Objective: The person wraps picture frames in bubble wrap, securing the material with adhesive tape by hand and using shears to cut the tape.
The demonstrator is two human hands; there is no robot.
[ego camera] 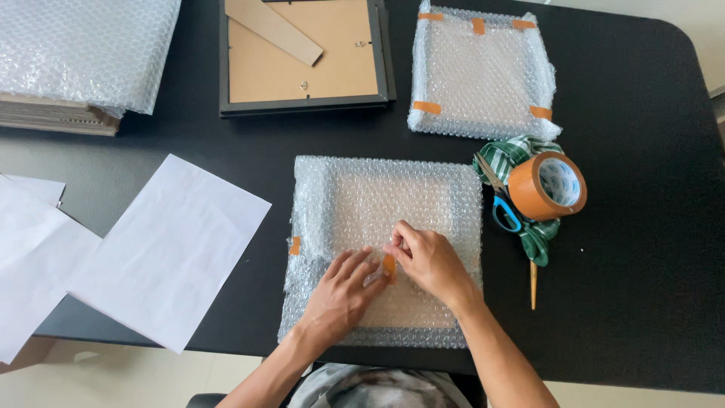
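Observation:
A flat parcel wrapped in bubble wrap (385,196) lies on the black table (642,227) in front of me. My left hand (343,291) rests flat on its near half, fingers spread, pressing the wrap down. My right hand (427,261) pinches a short brown tape strip (389,266) between thumb and fingers, right at the seam beside my left fingertips. Another small brown tape piece (295,245) sticks on the parcel's left edge.
A brown tape roll (545,185), blue-handled scissors (500,204) and a green striped cloth (521,155) lie to the right. A second taped bubble-wrapped parcel (479,72) and a black picture frame lying face down (302,57) sit farther back. White paper sheets (170,249) and a bubble wrap roll (83,45) are on the left.

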